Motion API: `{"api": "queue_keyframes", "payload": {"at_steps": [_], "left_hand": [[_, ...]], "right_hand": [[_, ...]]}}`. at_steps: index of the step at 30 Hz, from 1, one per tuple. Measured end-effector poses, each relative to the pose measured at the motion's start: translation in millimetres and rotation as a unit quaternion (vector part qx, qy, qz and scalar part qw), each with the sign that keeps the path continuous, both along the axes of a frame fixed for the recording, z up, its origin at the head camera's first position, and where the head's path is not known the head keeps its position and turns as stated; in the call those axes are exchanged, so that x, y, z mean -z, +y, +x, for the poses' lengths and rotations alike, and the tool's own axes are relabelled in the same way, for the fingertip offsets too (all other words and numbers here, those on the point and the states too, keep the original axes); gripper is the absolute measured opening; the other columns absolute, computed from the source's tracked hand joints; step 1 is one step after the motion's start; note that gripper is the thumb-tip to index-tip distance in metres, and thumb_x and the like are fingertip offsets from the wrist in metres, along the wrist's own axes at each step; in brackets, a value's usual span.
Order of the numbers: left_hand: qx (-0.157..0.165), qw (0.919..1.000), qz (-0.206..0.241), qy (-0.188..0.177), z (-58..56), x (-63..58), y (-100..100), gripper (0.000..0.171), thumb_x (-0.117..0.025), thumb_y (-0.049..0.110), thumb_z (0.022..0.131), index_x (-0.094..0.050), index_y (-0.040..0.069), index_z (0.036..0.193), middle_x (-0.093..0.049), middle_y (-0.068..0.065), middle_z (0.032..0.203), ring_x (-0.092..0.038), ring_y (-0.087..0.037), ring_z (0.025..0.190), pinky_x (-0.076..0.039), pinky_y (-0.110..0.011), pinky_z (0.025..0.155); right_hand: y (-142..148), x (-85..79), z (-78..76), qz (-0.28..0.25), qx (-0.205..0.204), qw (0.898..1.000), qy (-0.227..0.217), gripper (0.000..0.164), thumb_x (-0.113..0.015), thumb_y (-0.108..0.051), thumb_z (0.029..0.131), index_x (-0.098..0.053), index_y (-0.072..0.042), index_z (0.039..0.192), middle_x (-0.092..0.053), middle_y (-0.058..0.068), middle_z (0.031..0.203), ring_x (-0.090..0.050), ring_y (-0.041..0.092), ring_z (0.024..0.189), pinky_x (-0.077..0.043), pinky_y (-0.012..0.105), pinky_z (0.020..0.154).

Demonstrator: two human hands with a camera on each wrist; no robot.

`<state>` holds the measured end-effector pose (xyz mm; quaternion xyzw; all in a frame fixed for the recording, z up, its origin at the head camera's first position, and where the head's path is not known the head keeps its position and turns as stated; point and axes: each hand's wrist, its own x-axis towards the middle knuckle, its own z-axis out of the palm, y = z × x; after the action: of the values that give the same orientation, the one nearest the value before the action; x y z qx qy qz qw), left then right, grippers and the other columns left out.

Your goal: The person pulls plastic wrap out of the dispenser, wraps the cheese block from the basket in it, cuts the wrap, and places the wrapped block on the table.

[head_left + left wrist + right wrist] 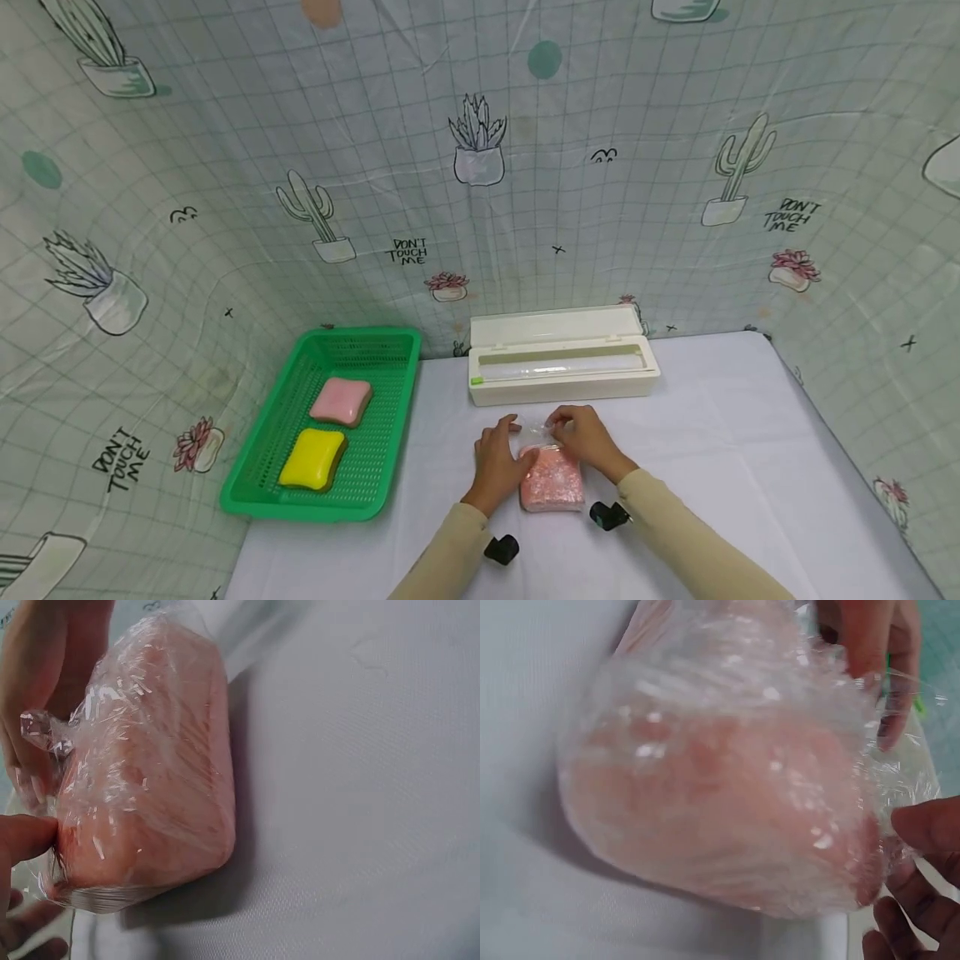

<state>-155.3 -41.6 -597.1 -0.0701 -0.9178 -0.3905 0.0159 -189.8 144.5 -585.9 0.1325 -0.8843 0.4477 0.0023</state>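
Note:
A pink sponge (553, 487) lies on the white tabletop, wrapped in crinkled clear cling film. Loose film (534, 433) gathers at its far edge. My right hand (588, 433) pinches some of that film between thumb and fingers, as the right wrist view shows up close. On the near-left side of the film, my left hand (497, 467) rests its thumb (34, 834) against the wrapped edge, its fingers reaching forward and apart. Light glints off the film in both wrist views.
Behind the hands stands a white cling film dispenser (562, 387), lid raised, with a roll inside. To the left sits a green plastic basket (408, 400) holding a pink sponge (341, 400) and a yellow sponge (312, 458). A cactus-print cloth hangs around the table.

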Motion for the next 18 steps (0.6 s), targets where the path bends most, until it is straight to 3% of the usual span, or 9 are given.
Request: {"api": "queue_keyframes", "payload": {"at_steps": [5,8,11,14,18], "left_hand": [[0.029,0.9978,0.057,0.017,-0.9,0.4,-3.9,0.044,-0.081,0.009,0.091,-0.065,0.008,0.132,-0.073,-0.004,0.115,-0.058,-0.026,0.111,-0.035,-0.045,0.097],[0.051,0.9952,0.061,0.057,2.1,-1.0,-6.9,0.025,-0.080,0.005,0.090,-0.073,0.011,0.113,-0.074,-0.002,0.106,-0.059,-0.022,0.105,-0.035,-0.044,0.096],[0.081,0.9885,0.004,0.128,8.3,-2.6,-10.4,0.013,-0.081,0.006,0.090,-0.076,0.015,0.097,-0.075,0.002,0.098,-0.061,-0.018,0.100,-0.039,-0.045,0.095],[0.115,0.9715,-0.075,0.193,17.5,-4.0,-15.2,0.012,-0.082,0.008,0.089,-0.077,0.018,0.095,-0.074,0.005,0.101,-0.063,-0.017,0.102,-0.043,-0.045,0.095],[0.153,0.9480,-0.169,0.222,31.1,-7.8,-22.1,0.016,-0.080,0.020,0.091,-0.080,0.022,0.106,-0.073,0.007,0.115,-0.063,-0.016,0.112,-0.046,-0.046,0.098]], "right_hand": [[8.4,-10.7,13.7,0.011,-0.031,0.999,-0.004,0.013,-0.069,0.005,0.092,-0.077,-0.005,0.095,-0.076,0.007,0.100,-0.067,0.032,0.105,-0.051,0.059,0.098],[15.1,-15.2,25.8,0.026,-0.053,0.998,0.014,0.018,-0.070,0.005,0.091,-0.078,-0.010,0.096,-0.075,0.004,0.104,-0.063,0.030,0.108,-0.050,0.057,0.098],[23.6,-16.0,37.3,0.048,-0.085,0.993,0.064,0.025,-0.072,0.008,0.089,-0.078,-0.014,0.098,-0.073,-0.002,0.105,-0.060,0.024,0.107,-0.052,0.048,0.095],[31.5,-13.4,46.0,0.089,-0.121,0.979,0.137,0.029,-0.073,0.008,0.087,-0.079,-0.015,0.103,-0.073,-0.005,0.106,-0.060,0.021,0.107,-0.054,0.044,0.092],[37.0,-10.8,56.7,0.168,-0.154,0.953,0.202,0.025,-0.075,-0.006,0.089,-0.079,-0.011,0.112,-0.076,-0.003,0.116,-0.062,0.025,0.114,-0.054,0.048,0.095]]}}
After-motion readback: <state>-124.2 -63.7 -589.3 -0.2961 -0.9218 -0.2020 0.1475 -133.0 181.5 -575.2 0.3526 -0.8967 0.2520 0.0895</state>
